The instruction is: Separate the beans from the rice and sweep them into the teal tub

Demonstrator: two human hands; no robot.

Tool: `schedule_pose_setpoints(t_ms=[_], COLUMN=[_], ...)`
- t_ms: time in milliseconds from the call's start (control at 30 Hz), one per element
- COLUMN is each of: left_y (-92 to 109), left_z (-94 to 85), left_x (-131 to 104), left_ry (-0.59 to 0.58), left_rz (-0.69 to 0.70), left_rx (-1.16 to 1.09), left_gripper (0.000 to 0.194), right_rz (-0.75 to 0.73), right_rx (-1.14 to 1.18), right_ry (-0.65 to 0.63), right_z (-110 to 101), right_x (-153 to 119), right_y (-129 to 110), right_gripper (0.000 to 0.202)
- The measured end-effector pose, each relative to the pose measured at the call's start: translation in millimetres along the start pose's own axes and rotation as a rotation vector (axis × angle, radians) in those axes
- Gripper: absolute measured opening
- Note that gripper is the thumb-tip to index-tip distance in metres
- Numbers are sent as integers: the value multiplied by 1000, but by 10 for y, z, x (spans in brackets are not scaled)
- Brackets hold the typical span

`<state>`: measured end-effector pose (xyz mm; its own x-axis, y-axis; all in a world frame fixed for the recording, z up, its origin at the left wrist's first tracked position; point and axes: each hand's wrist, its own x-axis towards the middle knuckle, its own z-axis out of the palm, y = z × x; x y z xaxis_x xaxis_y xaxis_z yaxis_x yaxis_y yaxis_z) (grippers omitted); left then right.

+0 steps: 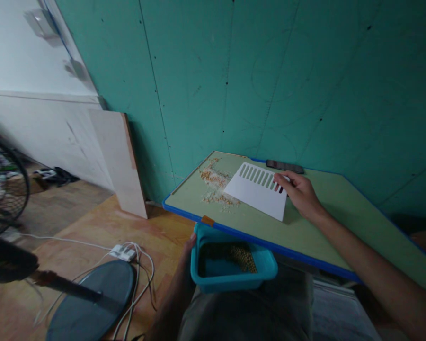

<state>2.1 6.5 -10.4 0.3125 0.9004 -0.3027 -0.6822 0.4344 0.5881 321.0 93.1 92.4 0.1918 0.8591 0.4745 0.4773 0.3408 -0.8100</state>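
Observation:
My right hand (300, 193) grips a white slotted scraper (257, 195) by its upper right corner, tilted over the table. Left of the scraper, yellow beans and pale grains (218, 182) lie scattered on the light green tabletop (315, 234). My left hand (187, 255), partly hidden, holds the left side of a teal plastic tub (230, 285) below the table's front edge. Inside the tub, beans (244, 258) are heaped towards the right.
A dark phone-like slab (284, 166) lies at the table's back edge against the green wall (206, 80). A white board (119, 161) leans left of the table. Cables, a power strip (122, 252) and a round fan base (95, 303) occupy the floor.

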Motion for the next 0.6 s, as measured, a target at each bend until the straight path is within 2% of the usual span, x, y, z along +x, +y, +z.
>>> schedule_pose_setpoints(t_ms=[267,600], left_y=[19,118], left_z=[-3,-99], left_x=[-11,26], left_ry=[11,16], left_rz=[-40,8], left_rx=[-15,27], left_gripper=[68,68], right_rz=[-2,-3], right_rx=[-23,-19], right_ry=[-69,-118], right_z=[26,66], right_x=[-12,-36], right_y=[45,0], right_gripper=[39,38])
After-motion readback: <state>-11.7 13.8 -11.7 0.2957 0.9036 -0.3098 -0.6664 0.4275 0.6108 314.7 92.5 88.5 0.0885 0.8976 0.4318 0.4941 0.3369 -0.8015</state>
